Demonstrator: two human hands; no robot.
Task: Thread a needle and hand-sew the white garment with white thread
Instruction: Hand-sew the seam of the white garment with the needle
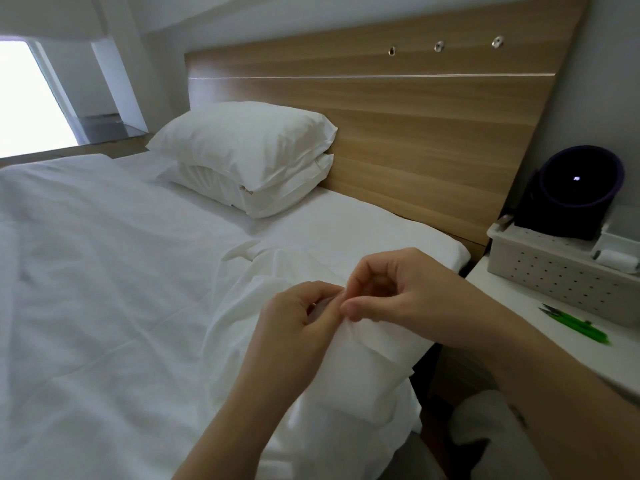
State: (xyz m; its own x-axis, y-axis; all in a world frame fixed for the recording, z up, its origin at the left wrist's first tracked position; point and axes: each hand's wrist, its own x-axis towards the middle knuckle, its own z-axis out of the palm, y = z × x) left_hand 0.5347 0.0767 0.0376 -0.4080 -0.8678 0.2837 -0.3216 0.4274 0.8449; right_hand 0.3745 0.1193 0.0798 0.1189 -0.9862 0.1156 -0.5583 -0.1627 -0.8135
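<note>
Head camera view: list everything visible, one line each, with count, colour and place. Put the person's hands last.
white garment: one, white, draped over the bed's near edge
pillows: two, white, stacked against the headboard
headboard: one, light wood, behind the bed
duvet: one, white, rumpled across the bed
bedside table: one, white, right of the bed
basket: one, off-white, perforated, on the table
round device: one, dark, at the basket's back
snips: one, green, on the table before the basket
window: one, bright, far left
left hand: fingers curled, pinching at the garment's fold
right hand: thumb and fingers pinching the same fold; needle not discernible
</note>
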